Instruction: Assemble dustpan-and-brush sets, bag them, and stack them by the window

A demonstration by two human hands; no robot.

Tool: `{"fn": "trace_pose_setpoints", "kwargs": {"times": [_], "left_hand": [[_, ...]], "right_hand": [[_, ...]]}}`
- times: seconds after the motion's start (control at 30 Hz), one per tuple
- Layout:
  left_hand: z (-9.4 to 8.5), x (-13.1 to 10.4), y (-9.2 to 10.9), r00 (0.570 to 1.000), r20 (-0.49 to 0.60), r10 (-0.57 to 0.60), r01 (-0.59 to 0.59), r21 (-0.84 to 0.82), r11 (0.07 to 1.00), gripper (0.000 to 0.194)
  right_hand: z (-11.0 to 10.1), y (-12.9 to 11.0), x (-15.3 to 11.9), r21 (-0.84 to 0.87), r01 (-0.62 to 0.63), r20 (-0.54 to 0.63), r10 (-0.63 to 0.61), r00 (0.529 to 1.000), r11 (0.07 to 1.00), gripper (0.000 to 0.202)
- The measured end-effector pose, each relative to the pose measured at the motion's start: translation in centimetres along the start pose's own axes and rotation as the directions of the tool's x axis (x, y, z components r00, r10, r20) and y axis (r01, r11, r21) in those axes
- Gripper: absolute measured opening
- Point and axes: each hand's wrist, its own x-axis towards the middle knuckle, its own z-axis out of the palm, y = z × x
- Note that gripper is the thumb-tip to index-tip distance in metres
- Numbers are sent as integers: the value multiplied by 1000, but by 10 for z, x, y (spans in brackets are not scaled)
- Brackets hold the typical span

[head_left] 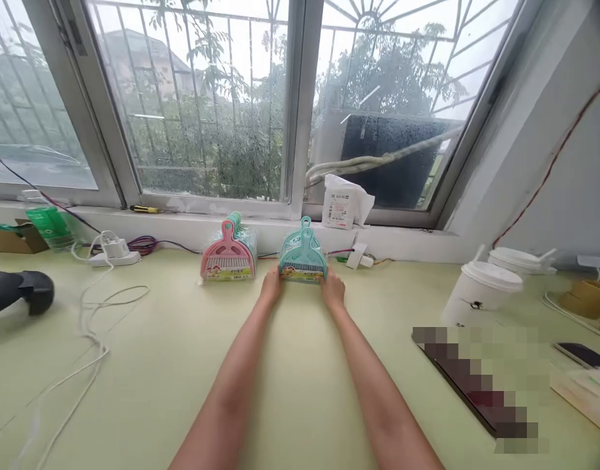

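Both my arms reach to the back of the pale green table. My left hand (271, 284) grips the left side of a teal dustpan-and-brush set (305, 251), and my right hand (333, 287) grips its right side. The set stands upright against the sill, handle up, with a printed label low on its front; at least one more teal set shows behind it. Just left stands a row of similar wrapped sets, a pink dustpan-and-brush set (228, 254) in front and green handles behind. My fingertips are partly hidden at the set's edges.
A white paper bag (339, 203) sits on the sill beside a screwdriver (145, 209). Left are a power strip (114, 256), loose white cables and a black device (18, 292). On the right stand lidded white cups (483, 290) and a dark, partly pixelated flat object (456, 385).
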Motion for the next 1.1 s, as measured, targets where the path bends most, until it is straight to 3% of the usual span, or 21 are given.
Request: {"fn": "trace_pose_setpoints", "kwargs": {"times": [0.13,0.2,0.3,0.4,0.53,0.63,0.8,0.97,1.1], "left_hand": [[31,49,-20,986,-128,-108,129,173,977,55],[49,74,-31,971,-198,-132,166,162,973,66],[71,102,-46,983,-155,-96,102,30,994,69],[79,111,-50,988,-137,-71,72,0,997,69],[70,103,-39,988,-95,-120,130,112,985,75],[60,93,-35,982,-79,-173,182,134,974,77],[43,73,-32,970,-41,-240,243,127,962,87],[18,36,-17,972,4,-235,232,131,964,89],[-6,-1,1,987,40,-158,149,176,973,76]], "right_hand": [[40,3,54,-70,87,-130,-96,987,994,62],[57,7,78,-118,81,-162,-100,982,990,65],[74,15,103,-148,67,-141,-88,986,987,66],[77,19,113,-172,69,-128,-92,988,983,67],[71,16,108,-162,64,-120,-84,989,985,69],[63,9,98,-138,39,-185,-64,981,990,71],[36,-1,68,-86,24,-262,-46,964,996,69],[4,1,21,-47,6,-192,-14,981,999,68],[-20,6,-23,-42,8,-31,-9,999,999,78]]}}
